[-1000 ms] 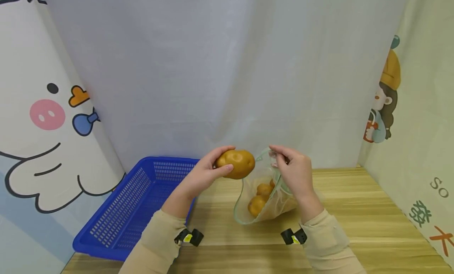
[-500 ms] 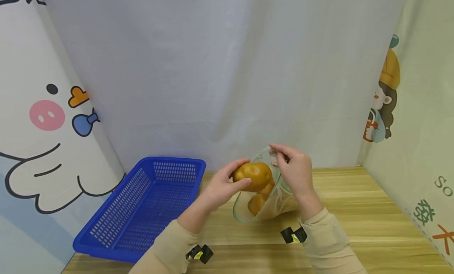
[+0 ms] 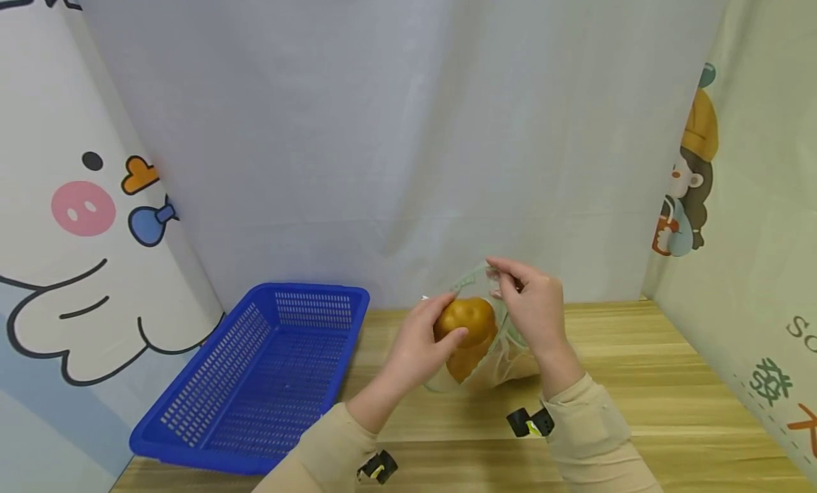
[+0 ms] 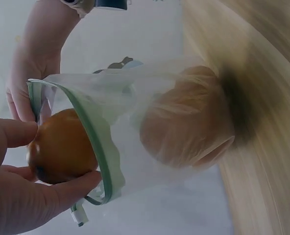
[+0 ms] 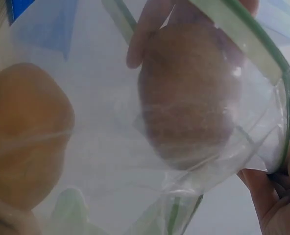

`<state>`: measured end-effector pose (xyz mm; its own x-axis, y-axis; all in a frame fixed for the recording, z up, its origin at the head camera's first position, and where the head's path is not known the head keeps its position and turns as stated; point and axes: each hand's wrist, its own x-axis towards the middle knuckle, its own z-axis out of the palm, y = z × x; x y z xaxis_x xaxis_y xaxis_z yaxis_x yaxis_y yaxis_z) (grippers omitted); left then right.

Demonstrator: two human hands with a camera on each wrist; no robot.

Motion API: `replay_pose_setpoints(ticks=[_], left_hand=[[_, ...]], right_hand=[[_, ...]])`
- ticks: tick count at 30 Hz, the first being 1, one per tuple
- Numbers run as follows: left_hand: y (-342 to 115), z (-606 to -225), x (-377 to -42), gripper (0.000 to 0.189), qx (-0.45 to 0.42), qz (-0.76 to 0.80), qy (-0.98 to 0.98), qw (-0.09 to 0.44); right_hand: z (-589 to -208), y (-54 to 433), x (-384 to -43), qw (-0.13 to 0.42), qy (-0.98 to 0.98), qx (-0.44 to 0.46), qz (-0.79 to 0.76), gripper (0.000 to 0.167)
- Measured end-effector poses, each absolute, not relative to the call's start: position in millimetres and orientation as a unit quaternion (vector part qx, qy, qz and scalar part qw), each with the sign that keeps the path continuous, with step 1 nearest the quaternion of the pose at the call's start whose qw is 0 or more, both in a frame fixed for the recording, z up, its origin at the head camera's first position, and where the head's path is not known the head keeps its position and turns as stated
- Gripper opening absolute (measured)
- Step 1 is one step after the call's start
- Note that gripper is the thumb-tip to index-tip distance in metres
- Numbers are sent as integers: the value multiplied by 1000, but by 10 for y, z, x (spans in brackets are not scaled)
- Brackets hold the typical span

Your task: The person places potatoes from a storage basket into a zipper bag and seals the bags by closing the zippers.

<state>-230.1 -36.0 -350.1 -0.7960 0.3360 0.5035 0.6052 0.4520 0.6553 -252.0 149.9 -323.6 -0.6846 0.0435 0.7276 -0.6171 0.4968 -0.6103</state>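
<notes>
A brown potato (image 3: 468,317) is held by my left hand (image 3: 421,344), fingers and thumb curled round it, at the mouth of a clear zip bag (image 3: 510,362) with green edging. In the left wrist view this potato (image 4: 64,147) is partly inside the opening, and my thumb and fingers reach the rim. My right hand (image 3: 535,305) pinches the far corner of the bag's rim and keeps the mouth spread. Deeper in the bag lie other potatoes (image 4: 184,120), blurred by the film; how many cannot be told. The slider (image 4: 79,215) hangs at the rim's end.
A blue plastic basket (image 3: 274,390) with nothing in it stands left of the bag on the wood-grain table (image 3: 625,386). A pale curtain (image 3: 306,138) hangs behind, and printed cloths flank both sides. Small black cameras (image 3: 379,467) are worn at both wrists.
My left hand has moved right and down with the potato, from beside the bag into its mouth. The right hand stays at the rim.
</notes>
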Motion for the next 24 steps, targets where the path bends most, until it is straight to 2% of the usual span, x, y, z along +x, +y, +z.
replay_pose_setpoints(ticks=[9, 19, 24], left_hand=[[-380, -3516, -2254, 51, -299, -497, -809, 93], [-599, -3438, -2305, 41, -319, -555, -748, 173], [-707, -3464, -2345, 41, -292, -544, -763, 191]], right_hand=[[-3229, 1502, -2526, 353, -789, 180, 469, 22], [-3194, 1537, -2525, 348, -789, 171, 476, 23], [-3159, 1552, -2518, 337, -786, 169, 490, 24]])
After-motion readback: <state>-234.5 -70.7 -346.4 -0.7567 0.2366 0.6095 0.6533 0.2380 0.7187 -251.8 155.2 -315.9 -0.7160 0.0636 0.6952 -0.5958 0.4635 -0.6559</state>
